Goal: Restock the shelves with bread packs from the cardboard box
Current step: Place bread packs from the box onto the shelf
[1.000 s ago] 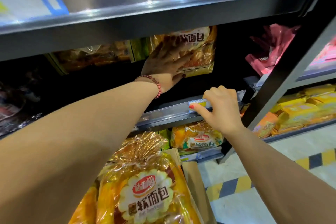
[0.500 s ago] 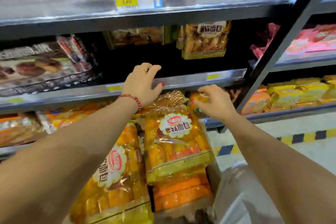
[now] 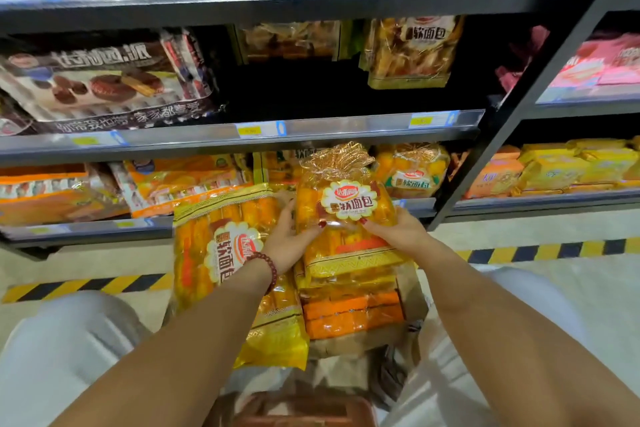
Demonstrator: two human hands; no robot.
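Nearest: pale knees either side of the box [image 3: 414, 295], w/ a 2nd pack [image 3: 214, 253] leaning in its left side and orange packs [image 3: 353, 317] stacked lower down.

Just above the box, both hands hold one bread pack [image 3: 346, 208] upright. Left hand [image 3: 289, 243] is on its left edge, right hand [image 3: 398, 232] on its right edge, approx. level, neither nearer. Each thumb lies across the front, under the label. Left fingers curl round the side; right fingers go behind, can't see them. So a two-sided pinch at mid-height.

Long axis is vertical: tied frill up toward the shelves, bottom seam down over the box.

Beyond, the low shelf [image 3: 104, 227] already has similar packs. The mid shelf [image 3: 346, 130] has a dark gap [image 3: 294, 90] left of a shelved pack [image 3: 412, 52]. Prob. that's the slot: up and fwd from the fingers, so a lift, not a turn.
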